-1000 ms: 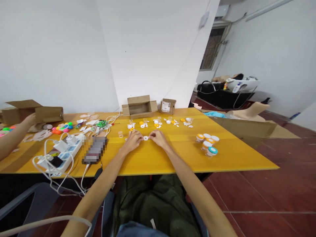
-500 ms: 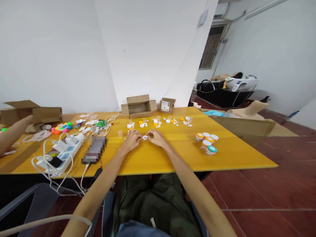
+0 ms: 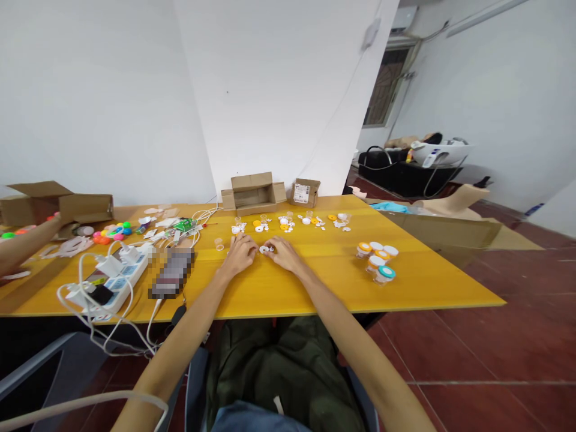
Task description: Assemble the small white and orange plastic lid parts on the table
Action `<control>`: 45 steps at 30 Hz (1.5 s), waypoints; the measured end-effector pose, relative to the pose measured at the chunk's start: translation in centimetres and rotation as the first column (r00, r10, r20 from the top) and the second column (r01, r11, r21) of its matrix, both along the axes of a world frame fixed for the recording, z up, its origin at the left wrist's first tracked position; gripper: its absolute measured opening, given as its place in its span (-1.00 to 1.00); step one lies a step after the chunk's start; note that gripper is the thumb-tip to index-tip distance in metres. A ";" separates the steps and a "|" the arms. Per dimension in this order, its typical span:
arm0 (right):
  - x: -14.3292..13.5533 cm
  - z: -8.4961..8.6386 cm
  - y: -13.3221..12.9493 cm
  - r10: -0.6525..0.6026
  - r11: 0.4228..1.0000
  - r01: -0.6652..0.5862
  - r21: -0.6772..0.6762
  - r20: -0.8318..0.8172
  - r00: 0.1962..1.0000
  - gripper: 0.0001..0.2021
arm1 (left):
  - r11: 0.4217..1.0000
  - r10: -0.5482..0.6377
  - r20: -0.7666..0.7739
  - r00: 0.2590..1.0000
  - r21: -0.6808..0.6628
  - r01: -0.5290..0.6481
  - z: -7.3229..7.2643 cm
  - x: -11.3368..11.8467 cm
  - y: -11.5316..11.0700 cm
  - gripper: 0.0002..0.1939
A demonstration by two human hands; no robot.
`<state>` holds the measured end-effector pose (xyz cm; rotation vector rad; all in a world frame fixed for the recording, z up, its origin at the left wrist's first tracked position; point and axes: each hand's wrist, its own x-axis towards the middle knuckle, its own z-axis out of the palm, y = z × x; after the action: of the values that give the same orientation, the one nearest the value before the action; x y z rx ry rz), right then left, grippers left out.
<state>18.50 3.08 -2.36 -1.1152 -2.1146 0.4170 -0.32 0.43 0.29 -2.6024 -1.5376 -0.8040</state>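
A small round white plastic part (image 3: 263,249) is pinched between my two hands just above the table. My left hand (image 3: 240,253) has its thumb and fingertips closed at the part's left edge. On the other side, the fingers of my right hand (image 3: 283,253) are closed on its right edge and hide some of it. A small clear cup (image 3: 219,244) stands left of my left hand. Beyond my hands lies a row of loose pieces, among them a yellow ring-like piece (image 3: 284,227), a white round piece (image 3: 306,221) and a clear cup (image 3: 263,219).
Several clear jars with orange, white and teal lids (image 3: 386,272) stand at the right. Cardboard boxes (image 3: 254,198) sit against the wall. A phone (image 3: 171,273) and a power strip (image 3: 121,282) with cables lie left. Another person's arm (image 3: 29,245) reaches in far left.
My hands have shifted slightly while keeping the white part between them, and the part has tilted a little. The other person's arm at far left has moved down slightly.
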 end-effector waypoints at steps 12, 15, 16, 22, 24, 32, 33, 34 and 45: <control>-1.6 -1.1 -0.5 0.106 0.993 -0.104 -0.051 0.022 0.994 -0.36 | 0.910 0.321 0.359 0.876 0.140 -0.391 1.3 -1.1 0.4 -0.80; -2.5 -1.2 -0.4 0.128 0.990 -0.126 -0.065 0.028 0.991 -0.29 | 0.864 0.379 0.465 0.800 0.133 -0.486 1.4 -1.8 0.7 -0.80; -2.8 -1.1 -0.3 0.134 0.989 -0.132 -0.066 0.032 0.990 -0.28 | 0.847 0.392 0.503 0.770 0.128 -0.516 1.3 -2.2 0.9 -0.80; -4.3 -0.8 0.1 0.131 0.989 -0.126 -0.081 0.057 0.990 -0.33 | 0.768 0.463 0.713 0.527 -0.027 -0.640 -0.5 -5.1 3.2 -0.85; -4.7 -0.8 0.3 0.132 0.989 -0.127 -0.075 0.061 0.989 -0.35 | 0.773 0.486 0.751 0.447 -0.131 -0.621 -1.0 -5.6 3.8 -0.85; -6.8 -1.0 0.2 0.137 0.990 -0.134 -0.037 0.074 0.988 -0.41 | 0.821 0.506 0.823 0.256 -0.370 -0.434 -1.4 -5.5 4.2 -0.87; -7.2 -0.9 0.1 0.136 0.990 -0.133 -0.042 0.077 0.988 -0.40 | 0.823 0.508 0.824 0.252 -0.378 -0.424 -1.4 -5.4 4.2 -0.87; -7.6 -0.9 0.1 0.133 0.990 -0.130 -0.047 0.079 0.988 -0.40 | 0.826 0.505 0.824 0.256 -0.377 -0.418 -1.5 -5.4 4.2 -0.88; -7.5 -1.8 1.6 0.154 0.977 -0.185 -0.105 -0.248 0.956 -0.50 | 0.859 0.471 0.653 0.593 -0.187 -0.476 -1.4 -3.9 3.1 -0.86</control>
<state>10.95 4.66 -4.17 -0.9043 -1.9974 0.7391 -4.21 3.51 -1.08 -1.7439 -2.2238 -1.7918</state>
